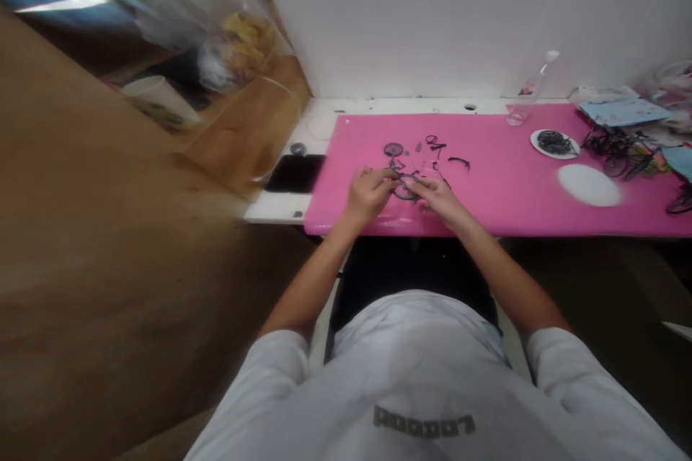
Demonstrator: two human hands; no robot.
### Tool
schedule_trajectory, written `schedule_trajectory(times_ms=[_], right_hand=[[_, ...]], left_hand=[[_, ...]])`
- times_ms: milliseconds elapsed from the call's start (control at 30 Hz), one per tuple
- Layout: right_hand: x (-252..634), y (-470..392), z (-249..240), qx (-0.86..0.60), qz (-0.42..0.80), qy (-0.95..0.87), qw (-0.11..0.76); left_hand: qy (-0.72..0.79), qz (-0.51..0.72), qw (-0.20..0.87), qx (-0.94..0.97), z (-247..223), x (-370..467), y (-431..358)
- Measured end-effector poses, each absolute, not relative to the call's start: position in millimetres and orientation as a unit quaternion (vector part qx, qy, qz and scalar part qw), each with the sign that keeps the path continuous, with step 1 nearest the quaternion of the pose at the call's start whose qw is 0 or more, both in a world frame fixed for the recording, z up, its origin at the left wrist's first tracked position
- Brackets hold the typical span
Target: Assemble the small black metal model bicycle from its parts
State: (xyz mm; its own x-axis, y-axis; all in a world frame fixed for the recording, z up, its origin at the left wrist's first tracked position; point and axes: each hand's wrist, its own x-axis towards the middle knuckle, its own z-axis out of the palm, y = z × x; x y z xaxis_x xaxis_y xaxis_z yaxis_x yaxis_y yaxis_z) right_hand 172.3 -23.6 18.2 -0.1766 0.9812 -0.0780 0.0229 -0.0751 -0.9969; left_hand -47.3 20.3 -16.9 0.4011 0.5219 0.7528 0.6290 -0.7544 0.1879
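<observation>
Wheel, dark, round and thin-rimmed (pixel 404 191), sits over the pink-covered surface (pixel 502 191), between the two hands. In the head view the left hand (pixel 373 191) pinches its upper-left edge and the right hand (pixel 439 200) its right edge, both equally near; being round, it has no long axis. Blocky dark lettering (pixel 424 422) on the white cloth shirt (pixel 416 353) and the clear plastic bottle's (pixel 531 92) label (pixel 525 91) are unreadable.

1 head-worn view, facing forward and down, near the pink tabletop (pixel 502 184)
</observation>
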Motion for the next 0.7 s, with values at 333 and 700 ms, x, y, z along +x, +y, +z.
schedule_trajectory(times_ms=[333, 700], right_hand=[[177.1, -19.0, 14.9, -0.482, 0.533, -0.562, 0.410], [186.1, 2.0, -5.4, -0.468, 0.353, -0.631, 0.508]], left_hand=[[-0.364, -0.424, 0.020, -0.829, -13.3, -41.8, 18.5], [-0.336, -0.505, -0.021, -0.795, -14.0, -54.8, 26.5]])
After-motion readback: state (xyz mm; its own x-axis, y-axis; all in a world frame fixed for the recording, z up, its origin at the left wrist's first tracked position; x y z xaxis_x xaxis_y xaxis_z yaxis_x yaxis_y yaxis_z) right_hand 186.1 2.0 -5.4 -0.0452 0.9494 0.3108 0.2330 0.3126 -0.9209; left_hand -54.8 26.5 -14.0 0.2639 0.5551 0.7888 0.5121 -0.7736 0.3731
